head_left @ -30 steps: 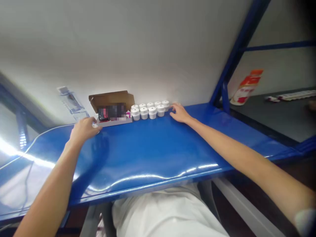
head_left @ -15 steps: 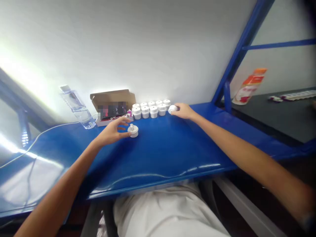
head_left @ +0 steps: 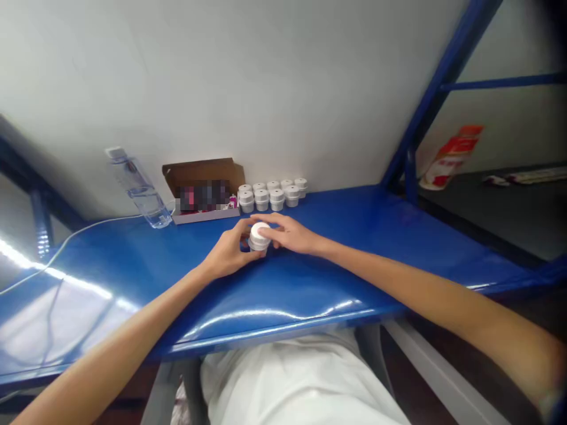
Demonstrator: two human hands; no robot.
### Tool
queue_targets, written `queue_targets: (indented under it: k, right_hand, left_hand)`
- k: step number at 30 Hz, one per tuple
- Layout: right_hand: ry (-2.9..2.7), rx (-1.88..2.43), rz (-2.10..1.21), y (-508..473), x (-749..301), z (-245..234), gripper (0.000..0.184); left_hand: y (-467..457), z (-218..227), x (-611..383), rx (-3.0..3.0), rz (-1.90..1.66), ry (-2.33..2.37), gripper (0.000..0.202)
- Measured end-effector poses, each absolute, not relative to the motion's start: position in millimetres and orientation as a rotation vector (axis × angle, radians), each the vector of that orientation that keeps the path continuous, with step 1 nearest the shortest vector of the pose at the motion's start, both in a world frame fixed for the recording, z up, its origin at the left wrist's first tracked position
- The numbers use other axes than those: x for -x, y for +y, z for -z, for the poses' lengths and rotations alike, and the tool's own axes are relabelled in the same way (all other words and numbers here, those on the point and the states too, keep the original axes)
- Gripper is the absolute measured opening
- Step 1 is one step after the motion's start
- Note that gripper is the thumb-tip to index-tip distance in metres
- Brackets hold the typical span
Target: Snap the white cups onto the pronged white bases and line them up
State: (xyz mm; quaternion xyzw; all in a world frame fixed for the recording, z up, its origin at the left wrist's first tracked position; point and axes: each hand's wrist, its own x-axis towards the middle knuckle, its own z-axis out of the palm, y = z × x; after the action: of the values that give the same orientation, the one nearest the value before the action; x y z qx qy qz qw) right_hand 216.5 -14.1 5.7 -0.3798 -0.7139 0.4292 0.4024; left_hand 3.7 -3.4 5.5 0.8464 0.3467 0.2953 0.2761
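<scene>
In front of me, a white round plastic base (head_left: 257, 247) stands on the blue table, with the fingers and thumb of my left hand (head_left: 233, 249) closed about its sides. A white round cap (head_left: 260, 229) sits on top of this base. My right hand (head_left: 293, 234) grips the cap from the right, thumb over its near side; some of its fingers are hidden behind. Beyond both hands, several matching white capped pieces (head_left: 276, 199) stand in two rows by the wall.
Left of the rows lies an open cardboard box (head_left: 206, 219), its contents partly blurred. A tilted-looking clear water bottle (head_left: 146, 198) and a white cable (head_left: 84, 229) are farther left. At right, beyond the blue frame post (head_left: 427, 97), an orange-capped bottle (head_left: 452, 158) stands on a dark surface.
My right hand has come left and nearer from the end of the rows, bringing the cap onto the base. My left hand has shifted right with the base and closed more around it.
</scene>
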Motion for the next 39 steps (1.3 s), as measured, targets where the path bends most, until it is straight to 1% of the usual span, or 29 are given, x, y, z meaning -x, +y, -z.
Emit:
queue_targets:
  k: [3, 7, 9, 13, 15, 19, 21, 24, 26, 28, 30, 32, 34, 36, 39]
  right_hand:
    - [-1.769, 1.011, -0.972, -12, -218, 0, 0.048]
    - [-1.775, 0.901, -0.847, -16, -219, -5, 0.035]
    - [-1.813, 0.847, -0.757, -21, -219, -9, 0.032]
    - [-1.846, 0.834, -0.749, -25, -219, -11, 0.037]
    - [-1.818, 0.843, -0.775, -23, -220, -8, 0.036]
    - [-1.821, 0.768, -0.777, -17, -225, -3, 0.039]
    - [-1.862, 0.686, -0.704, -16, -227, -4, 0.040]
    - [-1.938, 0.588, -0.496, -18, -229, -7, 0.038]
    - [-1.971, 0.563, -0.423, -21, -229, -8, 0.038]
    - [-1.956, 0.612, -0.486, -22, -228, -8, 0.039]
    - [-1.875, 0.732, -0.664, -22, -226, -6, 0.041]
    - [-1.769, 0.848, -0.868, -20, -224, -3, 0.041]
    - [-1.705, 0.890, -0.994, -17, -223, 0, 0.042]
    - [-1.697, 0.864, -0.998, -17, -223, 1, 0.044]
    - [-1.789, 0.747, -0.793, -20, -224, -2, 0.045]
  left_hand:
    - [-4, -5, -5, -2.262, -0.848, 0.969, 0.067]
    - [1, -8, -1, -2.109, -0.989, 0.931, 0.059]
    - [1, -11, 1, -1.996, -0.988, 0.900, 0.059]
    - [-4, -19, 2, -1.948, -0.920, 0.868, 0.053]
    - [-5, -23, 2, -1.955, -0.915, 0.838, 0.051]
    - [-5, -27, 4, -1.865, -0.878, 0.788, 0.054]
    - [-3, -29, 5, -1.808, -0.859, 0.766, 0.054]
    - [-2, -29, 8, -1.786, -0.823, 0.758, 0.045]
    - [-1, -28, 9, -1.783, -0.776, 0.765, 0.041]
    - [-1, -28, 10, -1.780, -0.721, 0.767, 0.042]
    - [-2, -27, 10, -1.778, -0.715, 0.771, 0.043]
    - [-3, -26, 9, -1.770, -0.775, 0.782, 0.048]
    - [-4, -26, 7, -1.756, -0.849, 0.795, 0.052]
    - [-4, -27, 6, -1.743, -0.886, 0.810, 0.052]
    - [-5, -29, 5, -1.716, -0.868, 0.828, 0.046]
